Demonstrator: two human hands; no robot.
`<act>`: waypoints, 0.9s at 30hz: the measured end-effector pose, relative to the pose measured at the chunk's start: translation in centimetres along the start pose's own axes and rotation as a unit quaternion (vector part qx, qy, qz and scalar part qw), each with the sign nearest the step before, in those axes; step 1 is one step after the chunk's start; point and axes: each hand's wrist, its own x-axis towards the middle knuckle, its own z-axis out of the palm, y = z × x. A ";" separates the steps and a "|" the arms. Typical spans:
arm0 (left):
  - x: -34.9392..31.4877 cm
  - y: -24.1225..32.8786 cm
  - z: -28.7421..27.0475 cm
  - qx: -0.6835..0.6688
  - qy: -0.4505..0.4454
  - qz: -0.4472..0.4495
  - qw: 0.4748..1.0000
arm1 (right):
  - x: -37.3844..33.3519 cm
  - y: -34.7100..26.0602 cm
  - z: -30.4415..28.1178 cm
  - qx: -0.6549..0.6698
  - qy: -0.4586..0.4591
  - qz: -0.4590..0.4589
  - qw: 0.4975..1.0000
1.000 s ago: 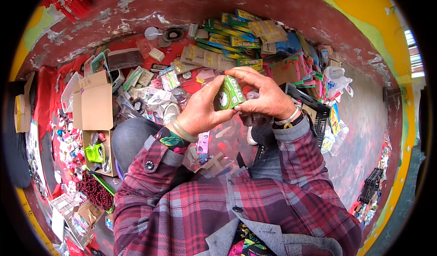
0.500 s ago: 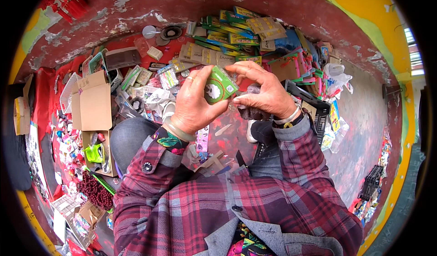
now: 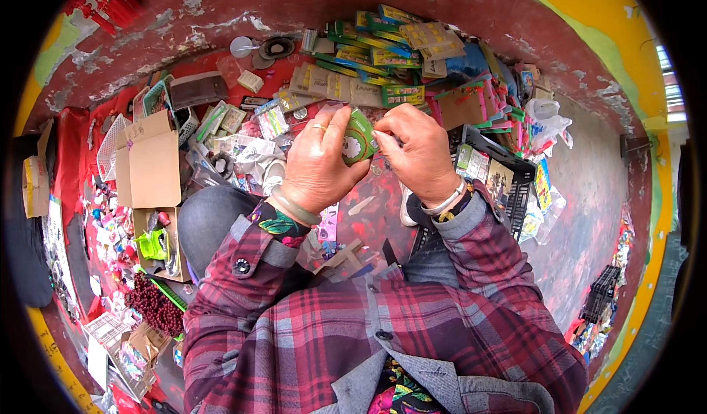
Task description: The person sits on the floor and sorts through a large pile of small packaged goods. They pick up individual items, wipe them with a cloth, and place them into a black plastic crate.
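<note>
My left hand (image 3: 315, 156) is closed round a small green packet (image 3: 360, 135) with a white cartoon figure on it. The fingers lie behind the packet and the thumb presses its lower edge. At the packet's right edge, my right hand (image 3: 421, 152) pinches with thumb and forefinger. Exactly what those fingertips grip is partly hidden. Both hands are held up in front of me, over the red-painted floor (image 3: 368, 226).
Beyond my hands lie stacked green and yellow boxes (image 3: 394, 57) and flat brown packages (image 3: 335, 82). A black crate (image 3: 519, 193) stands at right. On the left are an open cardboard box (image 3: 151, 160), a white basket (image 3: 110, 149) and dark red beads (image 3: 155, 307).
My right hand has moved to the packet's edge and turned into a pinch. The dark brown lump beside it no longer shows. The packet has tilted in my left hand.
</note>
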 end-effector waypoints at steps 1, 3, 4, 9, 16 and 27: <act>0.0 0.0 0.1 0.011 -0.008 0.010 1.000 | 0.0 0.1 0.1 -0.011 -0.005 0.002 1.000; -0.2 -0.2 0.1 0.032 -0.023 0.029 0.999 | -0.1 0.2 0.2 -0.034 -0.020 0.014 0.999; -0.2 -0.2 0.1 0.038 -0.018 0.040 0.998 | -0.2 0.3 0.3 -0.046 -0.027 0.020 0.998; -0.1 -0.1 0.0 0.054 -0.003 0.077 0.996 | -0.1 0.5 0.5 -0.027 -0.029 0.054 0.998; 0.0 0.0 0.3 0.056 0.019 0.090 0.994 | -0.3 0.3 1.0 -0.094 0.005 -0.019 0.995; 0.1 0.4 -0.1 0.043 0.055 0.096 0.993 | -0.2 -0.7 0.4 -0.086 0.042 -0.032 0.995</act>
